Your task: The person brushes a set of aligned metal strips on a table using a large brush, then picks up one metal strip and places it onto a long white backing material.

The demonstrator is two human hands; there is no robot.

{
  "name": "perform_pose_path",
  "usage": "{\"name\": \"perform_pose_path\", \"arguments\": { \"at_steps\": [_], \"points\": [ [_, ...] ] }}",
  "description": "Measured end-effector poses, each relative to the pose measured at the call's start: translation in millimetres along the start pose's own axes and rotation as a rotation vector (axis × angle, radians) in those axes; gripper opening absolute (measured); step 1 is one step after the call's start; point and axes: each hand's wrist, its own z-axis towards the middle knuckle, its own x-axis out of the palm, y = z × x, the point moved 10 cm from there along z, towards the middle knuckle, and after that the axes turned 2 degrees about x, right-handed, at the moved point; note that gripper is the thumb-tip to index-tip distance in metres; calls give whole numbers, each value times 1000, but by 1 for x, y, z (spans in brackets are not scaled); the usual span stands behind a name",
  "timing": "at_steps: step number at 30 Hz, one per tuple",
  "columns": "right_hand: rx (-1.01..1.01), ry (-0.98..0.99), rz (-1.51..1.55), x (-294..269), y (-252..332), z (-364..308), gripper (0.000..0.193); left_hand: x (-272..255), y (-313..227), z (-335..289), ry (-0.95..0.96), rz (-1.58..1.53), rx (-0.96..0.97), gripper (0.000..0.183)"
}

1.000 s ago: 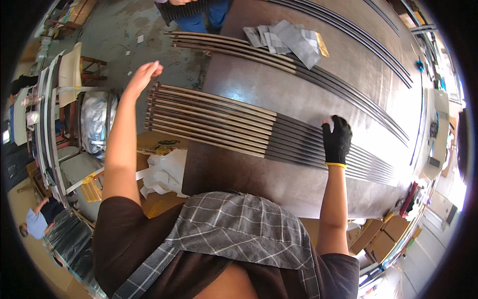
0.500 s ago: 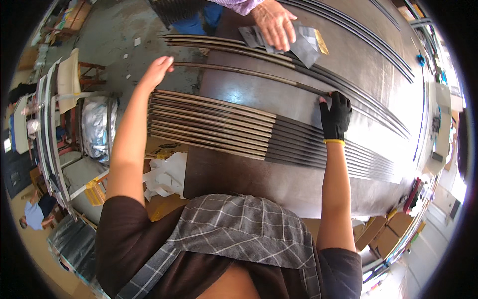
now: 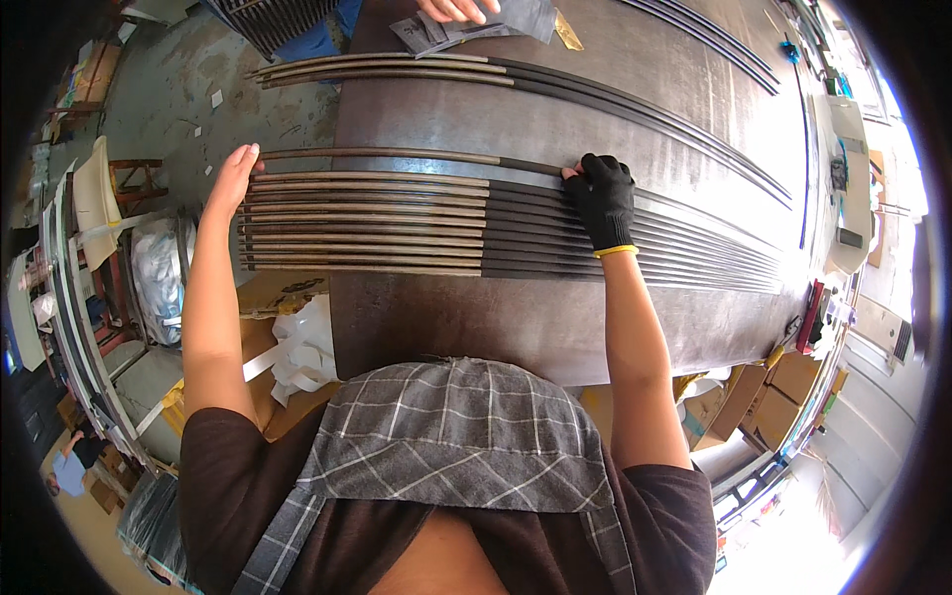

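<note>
A long thin rod [image 3: 397, 153], brownish on its left part and black further right, spans between my two hands. My bare left hand [image 3: 231, 182] is closed at the rod's left end, which reaches past the table edge. My right hand [image 3: 603, 203], in a black glove with a yellow cuff and bare fingertips, pinches the black part. Just nearer to me lies a row of several similar rods [image 3: 362, 223], side by side, their colour changes lined up. My right palm is above this row. How the rod's far right end lies is hard to make out in the glare.
The rods rest on a dark metal-looking table [image 3: 416, 317]. Beyond are a few more rods [image 3: 416, 64] and another person's hand [image 3: 456, 10] on dark flat pieces [image 3: 496, 28]. Cardboard boxes [image 3: 783, 397] stand at right, a metal rack [image 3: 99, 297] at left.
Both hands have brought the rod toward me, close alongside the row, and my right hand has shifted left. The view has shifted, and the other person's hand now shows only at the top edge.
</note>
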Motion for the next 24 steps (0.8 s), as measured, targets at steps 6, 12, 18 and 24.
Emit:
{"name": "perform_pose_path", "arguments": {
  "at_steps": [6, 12, 18, 24],
  "points": [
    [24, 38, -13, 2, 7, -13, 24, -6, 6, -11, -55, -29, 40, 37],
    [-37, 65, 13, 0, 14, -17, 20, -7, -2, -16, 19, -52, 67, 35],
    [-134, -89, -134, -18, 17, 33, 36, -31, -15, 33, -42, -190, -149, 50],
    [-78, -44, -335, 23, 9, 62, 65, 7, -20, 87, -101, -532, -281, 52]
  ]
}}
